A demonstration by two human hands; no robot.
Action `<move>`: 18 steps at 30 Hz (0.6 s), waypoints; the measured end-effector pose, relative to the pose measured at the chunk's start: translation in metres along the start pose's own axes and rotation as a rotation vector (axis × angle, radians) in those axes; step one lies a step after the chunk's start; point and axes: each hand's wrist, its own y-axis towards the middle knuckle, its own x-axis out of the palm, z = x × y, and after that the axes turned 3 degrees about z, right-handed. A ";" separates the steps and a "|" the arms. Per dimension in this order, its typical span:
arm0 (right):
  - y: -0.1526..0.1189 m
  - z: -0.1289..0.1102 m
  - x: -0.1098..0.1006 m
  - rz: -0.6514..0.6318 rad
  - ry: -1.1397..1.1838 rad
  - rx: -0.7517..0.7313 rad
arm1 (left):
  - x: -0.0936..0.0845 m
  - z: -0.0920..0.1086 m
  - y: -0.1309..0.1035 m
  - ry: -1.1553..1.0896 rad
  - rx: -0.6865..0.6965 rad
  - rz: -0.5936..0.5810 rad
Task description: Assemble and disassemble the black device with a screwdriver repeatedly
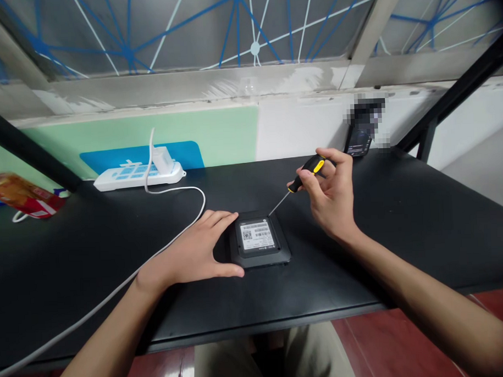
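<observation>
A square black electronic device (pixel 262 259) lies on the desk, its white label with a QR code and barcodes facing up. My left hand (pixel 196 248) holds it from the left, fingers at the far edge and thumb at the near edge. In my right hand (pixel 333 194) is a screwdriver (pixel 296 185) with a black and yellow handle. Its thin shaft slants down to the left, and the tip meets the device's far right corner. Whether the tip sits in a screw is too small to tell.
On the black desk (pixel 341 273), a white power strip (pixel 139 176) with a plugged-in charger (pixel 162 159) stands by the wall. A white cable (pixel 110 295) runs past my left forearm. A red and brown package (pixel 26 193) lies far left; a phone (pixel 360 135) leans back right.
</observation>
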 end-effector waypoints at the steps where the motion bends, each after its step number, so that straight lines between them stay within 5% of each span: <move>1: 0.000 -0.001 0.000 -0.002 0.007 0.001 | 0.000 0.000 0.000 0.003 0.003 0.002; 10: -0.003 -0.001 -0.003 -0.061 0.078 0.014 | 0.002 -0.003 0.000 0.007 0.012 0.012; 18: 0.002 0.004 -0.002 0.014 -0.002 -0.077 | 0.003 -0.004 0.000 -0.001 0.015 0.017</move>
